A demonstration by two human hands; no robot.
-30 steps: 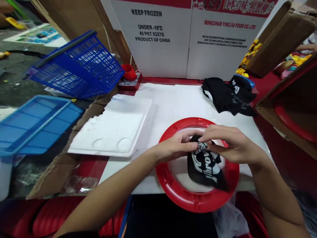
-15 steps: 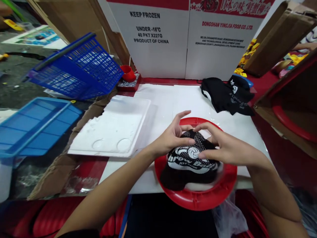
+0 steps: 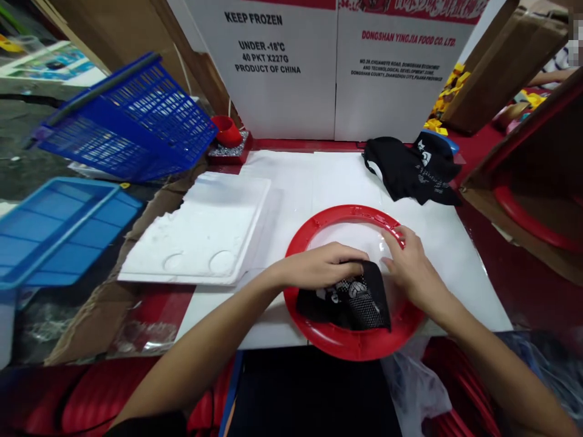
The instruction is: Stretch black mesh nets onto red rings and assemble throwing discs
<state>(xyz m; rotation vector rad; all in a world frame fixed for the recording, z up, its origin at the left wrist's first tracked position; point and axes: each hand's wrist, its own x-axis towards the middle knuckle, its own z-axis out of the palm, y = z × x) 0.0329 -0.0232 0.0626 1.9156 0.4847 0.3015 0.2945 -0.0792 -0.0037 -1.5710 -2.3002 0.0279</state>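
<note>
1. Both hands press a black mesh cloth with white print [image 3: 348, 300], which lies inside the red plastic ring [image 3: 319, 227] on the white tabletop.
2. Left hand [image 3: 325, 267] lies flat on its top edge, fingers loosely curled.
3. Right hand [image 3: 410, 267] rests spread beside its right edge, holding nothing.

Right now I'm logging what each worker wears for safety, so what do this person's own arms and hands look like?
Both forearms are bare, with no gloves, watch, rings or bracelets visible on the left hand or the right hand. No sleeve reaches the forearms; only a dark edge of clothing shows by the left elbow.
</note>
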